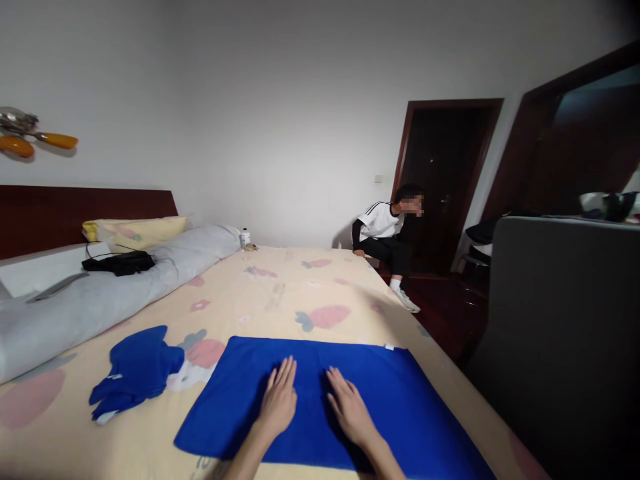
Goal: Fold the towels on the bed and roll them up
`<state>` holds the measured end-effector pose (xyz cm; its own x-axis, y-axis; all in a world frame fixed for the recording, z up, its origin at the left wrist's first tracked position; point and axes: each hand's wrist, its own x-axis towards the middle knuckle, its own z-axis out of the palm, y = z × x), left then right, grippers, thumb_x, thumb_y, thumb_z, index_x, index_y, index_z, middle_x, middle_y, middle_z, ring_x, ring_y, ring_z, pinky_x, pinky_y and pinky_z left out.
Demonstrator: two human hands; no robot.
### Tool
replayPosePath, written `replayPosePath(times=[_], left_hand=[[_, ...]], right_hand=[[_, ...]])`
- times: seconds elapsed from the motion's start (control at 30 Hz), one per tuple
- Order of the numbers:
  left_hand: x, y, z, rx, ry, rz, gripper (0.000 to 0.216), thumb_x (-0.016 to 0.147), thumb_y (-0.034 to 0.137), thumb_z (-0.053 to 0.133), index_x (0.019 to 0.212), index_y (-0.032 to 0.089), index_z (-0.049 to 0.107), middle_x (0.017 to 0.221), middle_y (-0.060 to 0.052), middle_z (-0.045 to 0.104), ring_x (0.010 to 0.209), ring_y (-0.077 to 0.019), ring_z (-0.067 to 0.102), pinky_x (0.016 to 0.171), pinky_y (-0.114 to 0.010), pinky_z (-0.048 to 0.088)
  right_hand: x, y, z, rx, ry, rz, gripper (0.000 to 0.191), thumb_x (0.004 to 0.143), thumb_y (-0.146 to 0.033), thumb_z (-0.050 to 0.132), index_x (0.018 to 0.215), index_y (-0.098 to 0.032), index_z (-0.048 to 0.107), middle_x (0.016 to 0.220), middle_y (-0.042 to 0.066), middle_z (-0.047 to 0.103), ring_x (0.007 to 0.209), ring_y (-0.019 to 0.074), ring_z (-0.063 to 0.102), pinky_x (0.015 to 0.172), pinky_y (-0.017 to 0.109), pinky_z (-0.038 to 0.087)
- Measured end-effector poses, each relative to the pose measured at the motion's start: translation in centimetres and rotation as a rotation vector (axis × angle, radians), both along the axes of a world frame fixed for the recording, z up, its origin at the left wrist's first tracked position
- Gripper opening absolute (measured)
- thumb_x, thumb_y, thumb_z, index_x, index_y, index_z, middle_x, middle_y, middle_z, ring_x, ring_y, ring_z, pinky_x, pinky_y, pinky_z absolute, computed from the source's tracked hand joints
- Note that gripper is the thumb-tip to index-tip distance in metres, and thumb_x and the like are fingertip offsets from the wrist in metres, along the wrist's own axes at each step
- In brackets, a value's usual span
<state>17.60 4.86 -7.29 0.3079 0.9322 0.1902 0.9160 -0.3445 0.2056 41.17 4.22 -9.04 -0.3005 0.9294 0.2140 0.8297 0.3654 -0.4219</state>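
A blue towel (400,393) lies spread flat on the bed in front of me. My left hand (279,399) rests palm down on its middle, fingers stretched out and together. My right hand (350,407) lies flat beside it, a little to the right, fingers also extended. Neither hand holds anything. A second blue cloth (135,373) sits crumpled on the bed to the left of the towel, apart from both hands.
The bed sheet (300,287) is yellow with strawberry prints. A grey rolled quilt (100,300) with a black object (120,262) and a yellow pillow (135,232) lie at the left. A person (387,237) sits at the bed's far corner. A dark grey panel (560,333) stands at right.
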Motion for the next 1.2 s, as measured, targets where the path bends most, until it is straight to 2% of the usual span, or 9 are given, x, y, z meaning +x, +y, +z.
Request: replayPosePath(times=[0.1,0.2,0.33,0.6,0.7,0.83,1.0,1.1,1.2], left_hand=[[3.7,3.5,0.3,-0.040,0.000,-0.075,0.070,0.085,0.010,0.030,0.154,0.015,0.018,0.160,-0.005,0.015,0.148,-0.0182,0.013,0.119,-0.041,0.017],[3.5,6.3,-0.3,-0.050,0.029,-0.009,0.062,0.092,0.020,0.029,0.153,0.022,0.021,0.161,-0.004,0.016,0.148,-0.0196,0.015,0.118,-0.043,0.020],[-1.8,8.5,-1.3,-0.101,0.065,0.168,0.056,0.097,0.040,0.028,0.151,0.024,0.030,0.159,-0.009,0.023,0.146,-0.0250,0.021,0.115,-0.050,0.021],[-14.7,9.7,-0.7,-0.194,0.127,0.471,0.060,0.097,0.049,0.023,0.152,0.024,0.026,0.160,-0.007,0.018,0.148,-0.0263,0.016,0.115,-0.054,0.016],[-16.7,9.7,-0.3,-0.217,0.140,0.510,0.059,0.097,0.047,0.023,0.152,0.024,0.025,0.160,-0.006,0.017,0.147,-0.0242,0.018,0.115,-0.053,0.020],[-16.1,9.7,0.2,-0.203,0.169,0.532,0.056,0.097,0.040,0.026,0.150,0.021,0.030,0.159,-0.008,0.021,0.147,-0.0243,0.020,0.114,-0.056,0.018],[-11.8,6.8,0.3,-0.075,0.171,0.475,0.058,0.098,0.037,0.023,0.152,0.017,0.023,0.160,-0.008,0.017,0.148,-0.0211,0.014,0.117,-0.050,0.014],[-10.3,2.4,-0.4,-0.029,0.100,0.336,0.058,0.098,0.045,0.023,0.152,0.024,0.024,0.159,-0.003,0.020,0.147,-0.0199,0.018,0.116,-0.046,0.020],[-10.8,-2.5,-1.3,-0.091,0.082,0.323,0.059,0.097,0.050,0.023,0.151,0.029,0.025,0.159,0.000,0.020,0.147,-0.0186,0.019,0.116,-0.044,0.021]], right_hand=[[-4.3,3.2,0.5,-0.047,-0.048,0.098,0.055,0.095,-0.028,0.027,0.149,-0.018,0.032,0.156,0.008,0.028,0.145,0.0201,0.023,0.117,0.041,0.025],[-4.4,5.7,0.2,-0.052,-0.077,0.062,0.055,0.096,-0.035,0.028,0.147,-0.016,0.035,0.155,0.009,0.030,0.145,0.0203,0.023,0.117,0.039,0.023],[1.2,7.5,0.0,-0.068,-0.135,-0.093,0.062,0.095,-0.052,0.030,0.145,-0.017,0.040,0.155,0.010,0.030,0.146,0.0227,0.022,0.119,0.042,0.018],[18.2,7.7,-1.7,-0.158,-0.253,-0.525,0.067,0.090,-0.056,0.028,0.149,-0.024,0.031,0.158,0.009,0.026,0.147,0.0256,0.018,0.117,0.052,0.019],[21.5,7.7,-2.8,-0.182,-0.291,-0.565,0.069,0.089,-0.061,0.024,0.149,-0.027,0.030,0.158,0.006,0.026,0.147,0.0245,0.019,0.117,0.052,0.021],[21.5,7.7,-2.9,-0.113,-0.382,-0.610,0.068,0.089,-0.056,0.027,0.147,-0.022,0.035,0.155,0.010,0.033,0.145,0.0265,0.024,0.115,0.052,0.022],[18.3,5.4,-2.8,0.160,-0.380,-0.674,0.071,0.088,-0.051,0.028,0.143,-0.009,0.040,0.151,0.019,0.037,0.142,0.0307,0.030,0.114,0.053,0.026],[18.1,1.6,-4.5,0.149,-0.212,-0.594,0.072,0.088,-0.056,0.023,0.147,-0.016,0.036,0.154,0.013,0.035,0.142,0.0273,0.031,0.111,0.050,0.033],[20.5,-3.2,-7.0,0.168,-0.092,-0.468,0.066,0.085,-0.058,0.027,0.143,-0.031,0.043,0.151,0.003,0.042,0.138,0.0271,0.039,0.105,0.050,0.042]])
